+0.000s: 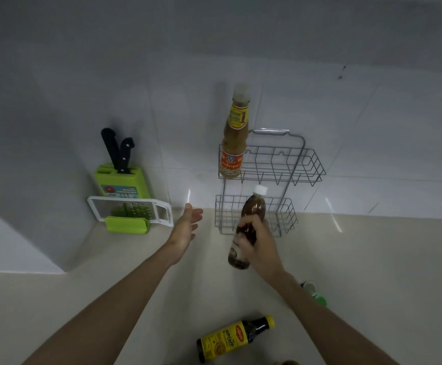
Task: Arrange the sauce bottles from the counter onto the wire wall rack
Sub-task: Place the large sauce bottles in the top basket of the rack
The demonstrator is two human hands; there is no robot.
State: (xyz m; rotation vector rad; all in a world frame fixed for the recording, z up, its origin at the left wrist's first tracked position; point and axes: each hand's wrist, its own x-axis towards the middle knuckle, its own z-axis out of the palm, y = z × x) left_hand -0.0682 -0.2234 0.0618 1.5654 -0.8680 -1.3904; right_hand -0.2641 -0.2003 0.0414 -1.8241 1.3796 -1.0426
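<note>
Currently my right hand [256, 246] has its fingers wrapped around the middle of a dark sauce bottle with a white cap [248, 225], held tilted in the air in front of the lower basket of the wire wall rack [272, 180]. My left hand [187, 227] is empty, fingers spread wide, palm facing right, raised above the table [372, 259] to the left of the rack. One tall bottle with a yellow and red label [234, 143] stands upright at the left end of the upper basket. A dark bottle with a yellow label and yellow cap [234, 338] lies on its side on the table near me. A green knife block [122, 180] with two black-handled knives and a white grater [130, 213] sit in the left corner.
</note>
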